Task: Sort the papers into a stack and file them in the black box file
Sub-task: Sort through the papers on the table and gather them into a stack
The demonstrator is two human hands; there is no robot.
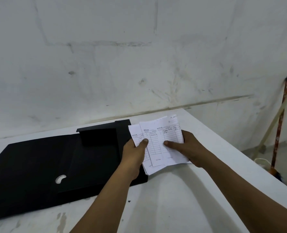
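Note:
Several white printed note slips (158, 143) are fanned out, held above the right end of the black box file (55, 158). My left hand (136, 153) grips their left side, thumb on top. My right hand (188, 147) grips the right side, its thumb pressed on the front sheet. The box file lies open and flat on the white table (181, 199), with a raised black flap at its far side and a round finger hole in its spine panel.
A stained white wall stands close behind the table. The table's right edge runs diagonally toward me. Beyond it on the floor a broom with a reddish handle (279, 126) and a pale stick lean against the wall.

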